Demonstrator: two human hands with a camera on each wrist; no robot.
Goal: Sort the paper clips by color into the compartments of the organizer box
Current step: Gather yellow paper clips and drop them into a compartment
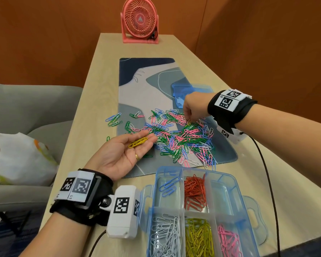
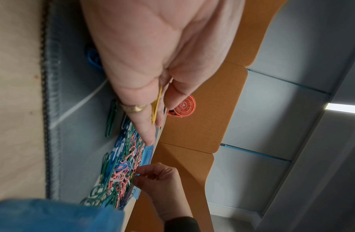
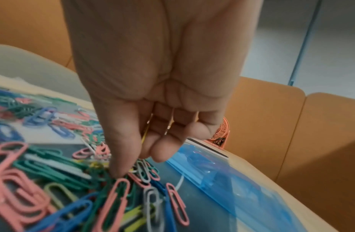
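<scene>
A mixed pile of paper clips [image 1: 178,134] in green, pink, blue and white covers the desk mat [image 1: 146,80]. My left hand [image 1: 150,137] lies palm up beside the pile, with a few yellow clips [image 1: 137,142] resting on its fingers. These yellow clips [image 2: 157,105] also show in the left wrist view. My right hand [image 1: 188,120] reaches down into the far side of the pile and pinches a yellow clip [image 3: 145,135] between thumb and fingers. The clear blue organizer box [image 1: 208,171] stands near me, holding blue, red, white, yellow and pink clips in separate compartments.
A pink desk fan [image 1: 139,20] stands at the table's far end. A blue zip bag [image 1: 183,93] lies just behind the pile. A grey chair [image 1: 35,108] with a plastic bag [image 1: 17,156] is on the left. A black cable [image 1: 267,173] runs along the right.
</scene>
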